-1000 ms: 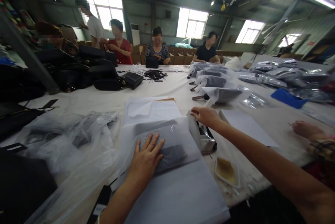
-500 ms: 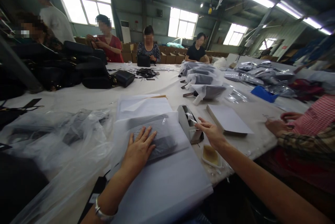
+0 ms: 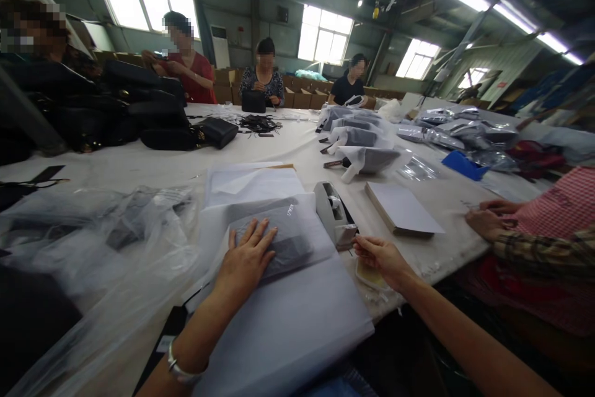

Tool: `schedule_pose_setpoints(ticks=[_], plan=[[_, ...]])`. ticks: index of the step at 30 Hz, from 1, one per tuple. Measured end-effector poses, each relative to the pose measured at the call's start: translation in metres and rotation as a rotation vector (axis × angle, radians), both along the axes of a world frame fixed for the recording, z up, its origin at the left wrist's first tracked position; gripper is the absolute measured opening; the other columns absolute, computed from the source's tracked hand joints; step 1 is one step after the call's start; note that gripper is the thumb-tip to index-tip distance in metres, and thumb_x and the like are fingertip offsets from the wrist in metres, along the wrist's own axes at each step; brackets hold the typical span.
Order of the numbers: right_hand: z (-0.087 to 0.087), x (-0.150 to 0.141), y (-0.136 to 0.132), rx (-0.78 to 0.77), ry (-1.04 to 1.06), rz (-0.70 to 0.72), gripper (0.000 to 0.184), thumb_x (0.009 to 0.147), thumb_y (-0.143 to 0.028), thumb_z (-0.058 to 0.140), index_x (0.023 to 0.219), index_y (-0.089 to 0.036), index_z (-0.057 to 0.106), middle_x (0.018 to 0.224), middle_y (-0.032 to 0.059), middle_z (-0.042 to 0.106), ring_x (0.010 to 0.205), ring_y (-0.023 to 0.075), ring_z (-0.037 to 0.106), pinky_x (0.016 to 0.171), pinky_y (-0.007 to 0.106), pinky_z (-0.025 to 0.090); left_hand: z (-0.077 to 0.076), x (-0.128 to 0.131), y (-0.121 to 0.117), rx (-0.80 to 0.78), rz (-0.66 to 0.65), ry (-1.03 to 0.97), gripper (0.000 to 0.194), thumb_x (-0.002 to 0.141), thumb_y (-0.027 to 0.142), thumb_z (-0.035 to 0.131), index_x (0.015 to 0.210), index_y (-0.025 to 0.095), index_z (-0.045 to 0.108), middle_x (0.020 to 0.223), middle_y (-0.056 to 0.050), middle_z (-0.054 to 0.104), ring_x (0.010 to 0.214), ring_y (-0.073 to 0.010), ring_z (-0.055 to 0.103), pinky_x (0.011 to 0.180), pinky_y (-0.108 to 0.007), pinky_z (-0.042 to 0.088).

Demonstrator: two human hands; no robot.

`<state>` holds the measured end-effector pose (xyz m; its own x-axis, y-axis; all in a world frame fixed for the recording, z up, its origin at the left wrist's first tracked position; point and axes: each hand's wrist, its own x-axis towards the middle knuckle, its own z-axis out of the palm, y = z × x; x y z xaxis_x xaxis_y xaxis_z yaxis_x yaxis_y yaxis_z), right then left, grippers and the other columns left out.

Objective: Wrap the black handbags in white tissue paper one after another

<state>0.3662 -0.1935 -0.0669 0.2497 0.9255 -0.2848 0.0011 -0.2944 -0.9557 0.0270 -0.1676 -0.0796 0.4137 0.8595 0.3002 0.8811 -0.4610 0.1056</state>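
Note:
My left hand lies flat with fingers spread on a dark item wrapped in white tissue paper. This parcel rests on a stack of white tissue sheets. At the front end of a grey tape dispenser, my right hand is closed in a pinch, fingertips by the cutter. The strip of tape in that pinch is too thin to make out clearly. Partly behind my right hand sits a small dish with something yellowish in it.
Right of the dispenser is a stack of white cards. Farther back stand wrapped parcels and silvery plastic packages. Black bags and clear plastic fill the left. A co-worker's hands are at the right; others work opposite.
My right hand has drawn back from the tape roll, down to the dispenser's front end. My left hand stays on the wrapped item. The view has shifted slightly.

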Motion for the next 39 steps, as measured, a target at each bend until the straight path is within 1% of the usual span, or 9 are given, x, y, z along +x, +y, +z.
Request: schedule_pose_setpoints(ticks=[3, 7, 10, 14, 19, 24, 29, 36, 39], plan=[[-0.001, 0.009, 0.011, 0.076, -0.351, 0.077, 0.038, 0.071, -0.056, 0.072, 0.071, -0.018, 0.074, 0.06, 0.0027, 0.067, 0.051, 0.0147, 0.059, 0.05, 0.026, 0.047, 0.001, 0.0, 0.0, 0.0, 0.001, 0.005, 0.045, 0.098, 0.028, 0.046, 0.142, 0.028, 0.046, 0.155, -0.005, 0.036, 0.144, -0.0313, 0.032, 0.108, -0.065, 0.033], [0.007, 0.022, 0.021, 0.167, -0.897, 0.225, 0.035, 0.083, -0.051, 0.057, 0.073, -0.021, 0.074, 0.063, 0.002, 0.07, 0.055, 0.0182, 0.062, 0.054, 0.029, 0.047, 0.002, -0.001, 0.0, -0.009, -0.001, 0.001, 0.045, 0.098, 0.029, 0.045, 0.143, 0.028, 0.046, 0.155, -0.005, 0.036, 0.144, -0.0305, 0.032, 0.109, -0.063, 0.032], [0.012, 0.034, 0.017, 0.237, -1.058, 0.275, 0.029, 0.086, -0.042, 0.055, 0.077, -0.022, 0.075, 0.072, 0.0038, 0.073, 0.068, 0.0222, 0.067, 0.065, 0.033, 0.05, 0.001, -0.001, 0.0, -0.013, 0.001, -0.022, 0.045, 0.098, 0.029, 0.045, 0.143, 0.029, 0.046, 0.155, -0.006, 0.037, 0.144, -0.0299, 0.031, 0.111, -0.063, 0.03], [0.023, 0.053, 0.008, 0.49, -1.314, 0.409, 0.024, 0.092, -0.028, 0.051, 0.097, -0.023, 0.074, 0.091, 0.0081, 0.074, 0.083, 0.0237, 0.067, 0.077, 0.035, 0.051, 0.002, -0.002, 0.001, -0.025, -0.009, -0.077, 0.046, 0.097, 0.03, 0.046, 0.143, 0.03, 0.045, 0.154, -0.006, 0.038, 0.145, -0.0296, 0.03, 0.113, -0.063, 0.026], [0.055, 0.051, 0.014, 0.687, -1.453, 0.677, 0.028, 0.093, -0.017, 0.05, 0.109, -0.026, 0.071, 0.096, 0.0074, 0.073, 0.089, 0.022, 0.065, 0.078, 0.032, 0.052, 0.01, -0.01, 0.004, -0.093, -0.016, -0.18, 0.053, 0.097, 0.031, 0.044, 0.149, 0.026, 0.035, 0.154, -0.01, 0.038, 0.143, -0.0287, 0.034, 0.112, -0.06, 0.031], [0.084, 0.005, 0.039, 0.849, -1.385, 0.84, 0.027, 0.096, -0.022, 0.048, 0.107, -0.027, 0.072, 0.091, 0.0059, 0.072, 0.085, 0.0185, 0.064, 0.073, 0.028, 0.05, 0.014, -0.027, 0.011, -0.09, 0.033, -0.387, 0.053, 0.098, 0.029, 0.038, 0.15, 0.021, 0.033, 0.158, -0.01, 0.032, 0.141, -0.0239, 0.038, 0.112, -0.043, 0.039], [0.098, -0.063, 0.069, 0.98, -1.316, 1.024, 0.024, 0.096, -0.035, 0.052, 0.1, -0.026, 0.073, 0.085, 0.0055, 0.071, 0.079, 0.0175, 0.063, 0.07, 0.027, 0.045, 0.007, -0.049, 0.02, -0.121, -0.016, -0.486, 0.055, 0.097, 0.036, 0.041, 0.148, 0.016, 0.037, 0.154, -0.011, 0.04, 0.143, -0.0224, 0.034, 0.117, -0.042, 0.032], [0.101, -0.169, 0.119, 0.988, -1.189, 1.317, 0.03, 0.094, -0.044, 0.054, 0.087, -0.023, 0.073, 0.075, 0.0015, 0.068, 0.067, 0.0129, 0.06, 0.062, 0.024, 0.038, 0.002, -0.061, 0.03, -0.129, 0.029, -0.647, 0.059, 0.094, 0.025, 0.044, 0.151, 0.017, 0.03, 0.149, -0.009, 0.047, 0.134, -0.0202, 0.049, 0.113, -0.039, 0.039], [0.097, -0.206, 0.143, 0.951, -1.274, 1.436, 0.028, 0.091, -0.044, 0.058, 0.081, -0.023, 0.073, 0.071, -0.0001, 0.069, 0.063, 0.0125, 0.059, 0.058, 0.024, 0.035, -0.001, -0.062, 0.031, -0.117, 0.05, -0.715, 0.062, 0.092, 0.022, 0.047, 0.152, 0.019, 0.029, 0.148, -0.007, 0.048, 0.133, -0.02, 0.05, 0.112, -0.038, 0.041]])
